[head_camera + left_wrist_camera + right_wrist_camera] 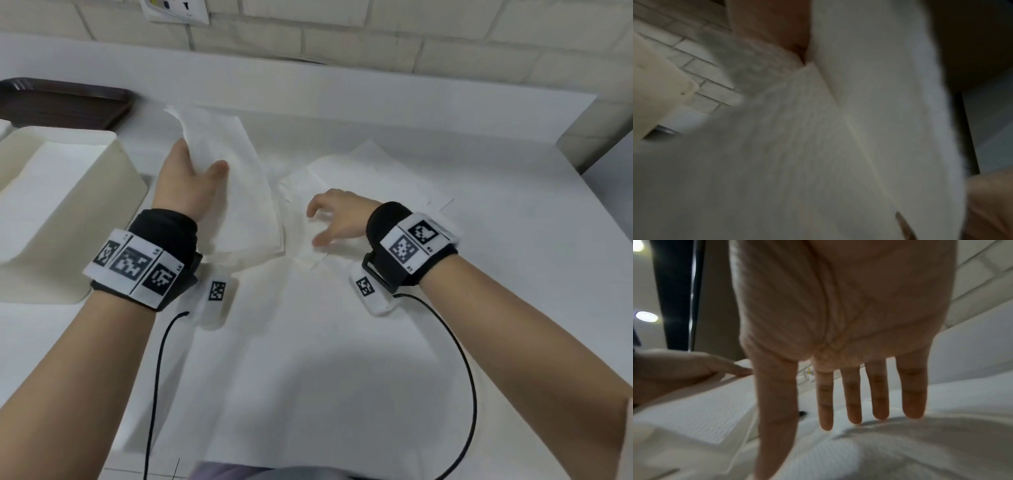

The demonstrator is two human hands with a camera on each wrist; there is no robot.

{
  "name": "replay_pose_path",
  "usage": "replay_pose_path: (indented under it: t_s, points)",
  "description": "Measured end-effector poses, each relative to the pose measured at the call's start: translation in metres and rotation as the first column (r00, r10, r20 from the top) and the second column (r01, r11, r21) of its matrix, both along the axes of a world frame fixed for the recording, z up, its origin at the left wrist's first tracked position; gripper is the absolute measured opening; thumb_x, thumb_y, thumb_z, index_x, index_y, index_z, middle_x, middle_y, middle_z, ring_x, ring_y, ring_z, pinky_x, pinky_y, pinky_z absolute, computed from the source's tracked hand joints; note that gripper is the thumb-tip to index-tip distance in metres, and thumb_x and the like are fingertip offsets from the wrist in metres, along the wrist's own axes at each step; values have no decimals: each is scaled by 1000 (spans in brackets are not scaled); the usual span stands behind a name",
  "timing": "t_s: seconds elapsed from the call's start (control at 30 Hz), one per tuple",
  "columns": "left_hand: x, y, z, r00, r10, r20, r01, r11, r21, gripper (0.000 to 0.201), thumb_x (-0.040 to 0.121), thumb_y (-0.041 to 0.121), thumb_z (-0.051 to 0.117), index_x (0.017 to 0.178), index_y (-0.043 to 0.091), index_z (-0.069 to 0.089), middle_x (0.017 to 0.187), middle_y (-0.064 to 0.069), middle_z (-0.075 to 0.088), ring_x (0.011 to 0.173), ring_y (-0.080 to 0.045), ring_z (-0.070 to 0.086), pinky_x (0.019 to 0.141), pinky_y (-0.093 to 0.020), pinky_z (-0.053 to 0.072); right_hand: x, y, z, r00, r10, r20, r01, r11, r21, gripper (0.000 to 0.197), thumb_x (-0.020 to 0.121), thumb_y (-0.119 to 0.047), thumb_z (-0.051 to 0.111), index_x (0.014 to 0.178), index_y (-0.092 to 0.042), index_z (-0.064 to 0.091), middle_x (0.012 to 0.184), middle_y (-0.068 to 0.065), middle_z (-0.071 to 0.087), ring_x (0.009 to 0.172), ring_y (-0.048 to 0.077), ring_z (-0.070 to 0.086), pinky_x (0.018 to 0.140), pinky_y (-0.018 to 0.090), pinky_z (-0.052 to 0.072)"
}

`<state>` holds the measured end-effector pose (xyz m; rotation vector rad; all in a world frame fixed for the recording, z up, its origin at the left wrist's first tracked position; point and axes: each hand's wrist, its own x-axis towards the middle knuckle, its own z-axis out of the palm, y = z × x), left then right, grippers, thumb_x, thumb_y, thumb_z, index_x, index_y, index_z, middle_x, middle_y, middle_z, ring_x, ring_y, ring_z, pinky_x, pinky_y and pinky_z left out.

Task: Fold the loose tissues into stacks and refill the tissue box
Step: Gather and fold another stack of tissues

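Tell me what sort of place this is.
Probably a service or cleaning counter in a canteen or café: a white counter against a pale brick-tiled wall, a stack of dark serving trays, and a tissue box being refilled.

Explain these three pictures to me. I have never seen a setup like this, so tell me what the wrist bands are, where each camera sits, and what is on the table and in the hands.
No machine here: a person works with bare hands. The black bands with checkered markers carry a small camera on each wrist.

The wide picture comes from a head camera looking down. The other two look along each hand from the wrists.

On the white table lie loose tissues, a cream tissue box and, behind it, a dark tray.

The left hand holds a folded tissue stack; that blurry white sheet fills the left wrist view. The right hand holds nothing, fingers spread above the loose tissues.
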<state>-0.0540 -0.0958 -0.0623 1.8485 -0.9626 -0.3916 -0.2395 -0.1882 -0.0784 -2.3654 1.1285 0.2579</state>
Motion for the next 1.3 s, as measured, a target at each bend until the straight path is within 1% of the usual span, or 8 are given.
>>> replay_pose_path:
  t_s: [0.13, 0.23, 0.4, 0.63, 0.77, 0.97, 1.07, 1.3]
  points:
    - [8, 7, -5, 999, 19, -44, -16, 999, 49, 42, 92, 16, 50, 132, 10, 41, 127, -8, 54, 114, -25, 52, 94, -33, 41, 11, 1, -7, 982, 114, -153, -126, 990, -65, 68, 76, -29, 71, 135, -29, 36, 134, 2, 36, 125, 24, 33, 96, 41, 39]
    - [11, 10, -8, 996, 27, -90, -22, 998, 60, 42, 91, 14, 47, 132, 12, 41, 122, -7, 55, 109, -24, 53, 96, -37, 43, 18, 2, -12, 971, 168, -168, -193, 971, -144, 53, 80, -27, 65, 128, -29, 42, 126, 3, 38, 120, 23, 35, 85, 36, 42]
    - [15, 9, -12, 978, 46, -205, -38, 998, 43, 45, 86, 5, 43, 130, 13, 42, 107, -1, 53, 99, -23, 52, 89, -39, 44, 18, 3, -15, 942, 257, -217, -306, 922, -237, 47, 83, 4, 44, 125, -18, 43, 122, 8, 40, 110, 27, 43, 70, 32, 34]
    - [12, 5, -14, 963, 6, -271, -12, 1000, -18, 42, 83, 2, 46, 123, 14, 48, 95, 5, 58, 91, -20, 56, 82, -33, 46, 11, 3, -12, 959, 196, -205, -255, 913, -318, 47, 91, -3, 39, 134, -22, 37, 124, 8, 47, 108, 29, 51, 71, 33, 36]
    - [7, 3, -14, 952, -46, -304, 33, 998, -51, 38, 84, -1, 44, 113, 23, 50, 88, 12, 57, 81, -7, 55, 72, -23, 45, 2, 5, -9, 963, 176, -202, -232, 926, -298, 65, 82, 9, 43, 139, -18, 27, 124, 10, 44, 101, 30, 53, 69, 33, 37]
    - [2, 0, -15, 941, -87, -327, 75, 996, -48, 36, 84, 0, 45, 111, 23, 51, 90, 11, 59, 86, -13, 57, 78, -29, 46, -4, 10, -8, 947, 213, -242, -277, 923, -269, 73, 81, 11, 43, 143, -19, 19, 128, 11, 37, 91, 27, 45, 69, 33, 36]
    - [-1, -1, -14, 940, -108, -325, 96, 994, -53, 34, 84, 0, 45, 109, 23, 49, 91, 10, 59, 87, -15, 58, 79, -30, 46, -7, 12, -9, 917, 242, -319, -336, 898, -284, 82, 78, 10, 49, 145, -22, 14, 130, 12, 30, 109, 28, 40, 73, 34, 35]
    - [1, -1, -12, 940, -117, -321, 93, 992, -89, 31, 86, 1, 44, 108, 22, 49, 89, 12, 58, 82, -8, 56, 73, -24, 46, -7, 8, -4, 936, 232, -267, -315, 889, -333, 34, 95, -13, 35, 128, -14, 41, 120, 11, 48, 107, 31, 51, 73, 34, 38]
